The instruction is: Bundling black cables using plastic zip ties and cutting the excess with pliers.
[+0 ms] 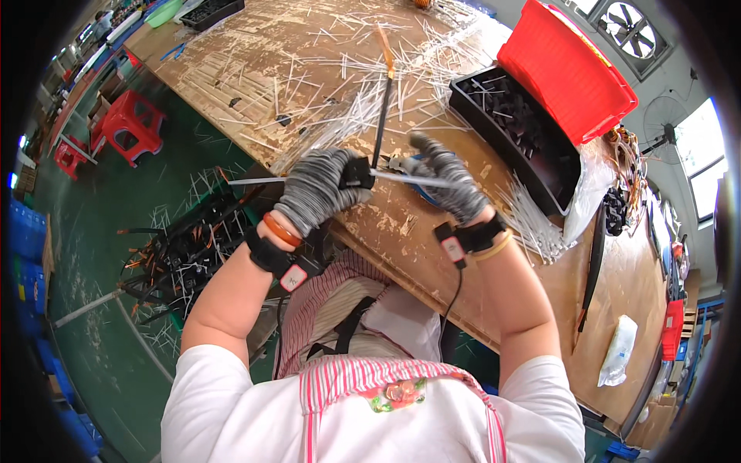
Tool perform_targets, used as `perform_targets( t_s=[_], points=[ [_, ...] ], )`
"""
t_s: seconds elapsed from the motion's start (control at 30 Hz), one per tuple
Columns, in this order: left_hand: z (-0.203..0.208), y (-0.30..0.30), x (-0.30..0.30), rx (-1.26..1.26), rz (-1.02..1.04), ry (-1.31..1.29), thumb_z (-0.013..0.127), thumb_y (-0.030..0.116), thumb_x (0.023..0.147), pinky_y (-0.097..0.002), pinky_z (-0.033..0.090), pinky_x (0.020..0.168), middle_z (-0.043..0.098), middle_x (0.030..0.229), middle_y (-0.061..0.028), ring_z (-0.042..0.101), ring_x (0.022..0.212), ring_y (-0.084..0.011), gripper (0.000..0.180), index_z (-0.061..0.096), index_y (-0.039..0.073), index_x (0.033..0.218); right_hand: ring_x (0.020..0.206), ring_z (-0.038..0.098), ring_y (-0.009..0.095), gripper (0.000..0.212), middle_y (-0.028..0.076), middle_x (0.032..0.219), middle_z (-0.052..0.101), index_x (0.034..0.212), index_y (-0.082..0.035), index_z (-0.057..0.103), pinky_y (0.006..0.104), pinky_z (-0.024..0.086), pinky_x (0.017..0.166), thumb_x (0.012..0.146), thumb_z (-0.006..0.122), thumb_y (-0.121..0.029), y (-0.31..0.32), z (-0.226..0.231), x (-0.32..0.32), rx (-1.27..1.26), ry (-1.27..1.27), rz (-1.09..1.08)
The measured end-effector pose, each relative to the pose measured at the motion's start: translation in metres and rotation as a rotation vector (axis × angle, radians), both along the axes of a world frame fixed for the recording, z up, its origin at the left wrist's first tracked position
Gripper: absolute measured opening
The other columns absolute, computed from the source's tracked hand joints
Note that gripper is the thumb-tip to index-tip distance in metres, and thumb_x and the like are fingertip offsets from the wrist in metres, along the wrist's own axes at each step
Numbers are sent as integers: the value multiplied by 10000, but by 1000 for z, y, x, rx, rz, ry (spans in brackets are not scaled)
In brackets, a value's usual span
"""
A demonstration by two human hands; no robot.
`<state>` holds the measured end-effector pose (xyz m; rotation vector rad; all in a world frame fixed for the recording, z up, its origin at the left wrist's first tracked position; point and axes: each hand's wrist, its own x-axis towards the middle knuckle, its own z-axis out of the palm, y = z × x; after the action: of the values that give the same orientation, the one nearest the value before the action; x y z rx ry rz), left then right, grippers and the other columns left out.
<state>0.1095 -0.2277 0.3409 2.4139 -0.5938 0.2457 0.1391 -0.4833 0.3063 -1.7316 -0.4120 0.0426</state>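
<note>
Head view, one entry: left hand (318,193), grey-gloved, grip clamped on a small black connector (357,173) with a black cable (382,119) rising away from it. Right hand (448,181), also gloved, grip closed on a white cable tie (401,178) running across to the connector. Loose white ties (347,100) litter the table (255,69) beyond both grips. Best practice, by judgement: hold the connector steady and draw the tie straight.

black tray (494,131) crowds right; white ties (347,116) litter table (255,62) ahead.
</note>
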Motion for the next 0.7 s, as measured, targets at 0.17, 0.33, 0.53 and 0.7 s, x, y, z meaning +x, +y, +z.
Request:
perform_targets(
  t_s=[0.17,0.33,0.53,0.7],
  points=[
    [-6,13,19,-45,47,231,878,339,657,-315,502,748,666,845,-84,626,786,-164,568,620,-4,1030,1404,260,445,1101,244,1516,301,1465,-90,356,445,244,1163,581,855,-517,-33,36,11,-1215,-121,123],
    [-14,13,18,-187,83,315,862,291,691,-294,510,784,692,911,-64,646,836,-143,532,627,18,1084,1279,406,417,1032,231,1352,464,1445,-86,393,461,334,1086,605,842,-482,-23,51,14,-1316,-126,143],
    [-17,8,20,-307,102,297,842,366,691,-362,511,762,703,887,-97,658,790,-256,499,660,78,1056,1104,521,364,553,183,1141,573,1103,-41,617,444,428,965,649,782,-310,-2,42,8,-1393,-370,153],
    [0,-2,15,-235,188,328,825,358,715,-371,510,759,705,904,-102,655,799,-263,481,655,81,1069,1129,538,359,581,205,1213,560,1285,-49,538,434,427,993,739,674,-194,8,30,0,-1272,-297,76]
  ],
)
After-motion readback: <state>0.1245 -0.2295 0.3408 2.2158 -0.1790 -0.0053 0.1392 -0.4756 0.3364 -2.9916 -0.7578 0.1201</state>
